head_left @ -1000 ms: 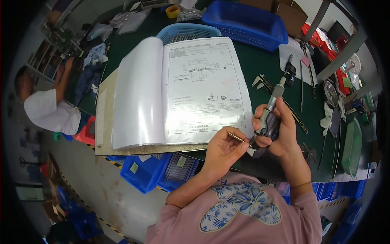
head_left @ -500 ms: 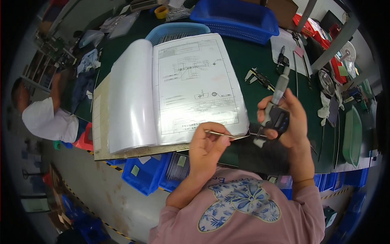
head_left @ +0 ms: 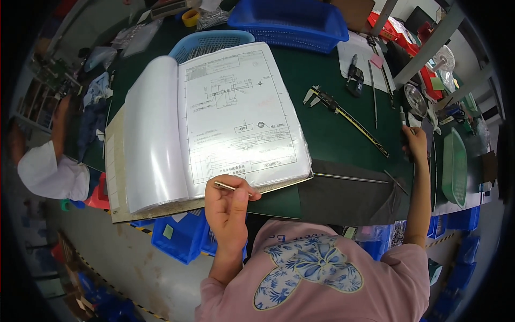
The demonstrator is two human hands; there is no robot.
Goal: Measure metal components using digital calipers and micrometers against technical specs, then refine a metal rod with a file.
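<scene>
A thin metal rod point(head_left: 224, 185) is pinched between the thumb and fingers of my left hand point(head_left: 229, 212), just in front of the open drawing binder point(head_left: 244, 145). Away to the right, my right hand point(head_left: 416, 144) is closed at the table's right side. The silver barrel of a micrometer point(head_left: 403, 116) sticks up from it; the rest is hidden by the hand. Between my hands lies a dark grey sheet point(head_left: 338, 199) with a long thin rod point(head_left: 351, 177) and a shorter rod point(head_left: 396, 182) on it. A caliper point(head_left: 348, 119) rests on the green table.
Another micrometer point(head_left: 354, 77) lies on white paper beside a long rod point(head_left: 374, 96). Behind the binder stand a light-blue basket point(head_left: 214, 37) and a blue crate point(head_left: 289, 21). A green tray point(head_left: 455, 169) is far right. A person in a white shirt point(head_left: 51, 174) is at left.
My right hand has moved right with the micrometer, away from the rod in my left hand. My left hand has shifted left and nearer, keeping the rod. The whole view has shifted.
</scene>
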